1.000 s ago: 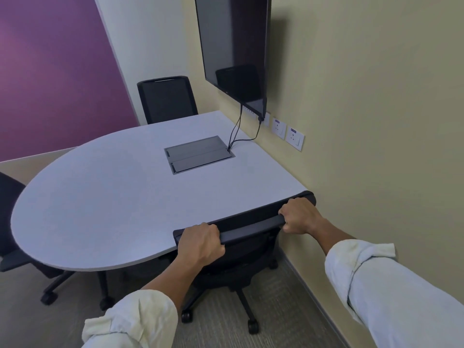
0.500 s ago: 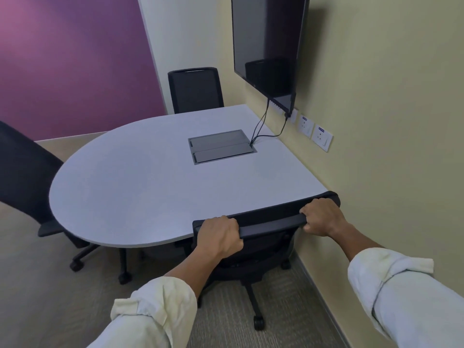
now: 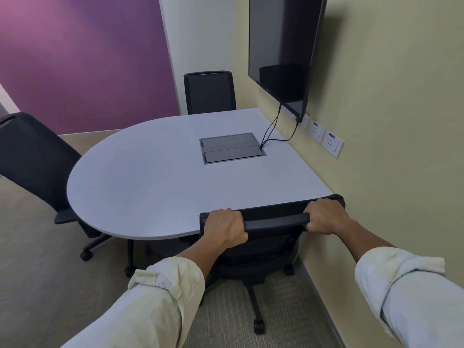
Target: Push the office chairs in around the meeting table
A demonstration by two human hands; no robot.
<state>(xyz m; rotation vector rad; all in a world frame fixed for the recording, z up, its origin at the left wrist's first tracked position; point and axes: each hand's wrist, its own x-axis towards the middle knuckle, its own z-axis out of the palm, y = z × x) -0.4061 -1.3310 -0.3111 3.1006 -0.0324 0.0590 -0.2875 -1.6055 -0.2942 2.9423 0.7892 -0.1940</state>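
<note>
You're gripping the near chair (image 3: 273,223) at 6 o'clock, left hand (image 3: 224,227) and right hand (image 3: 326,217) both clamped on its top rail; its back is touching the worktop (image 3: 155,182) edge, so it looks seated. Next: let go and go to the chair at 9 o'clock (image 3: 37,164), angled out. Far chair at 12 o'clock (image 3: 209,92) is looking tucked.

A single wide-angle view looks from the person's head, forward and steeply down. It stands close above the back of the nearest chair (image 3: 273,219), just beside the cream wall (image 3: 401,121) on the right. It faces across the grey worktop (image 3: 150,177) toward the far chair (image 3: 209,92) and the purple wall (image 3: 82,64). Both rolled sleeves enter from the bottom edge. Straight lines bend toward the frame edges.
</note>
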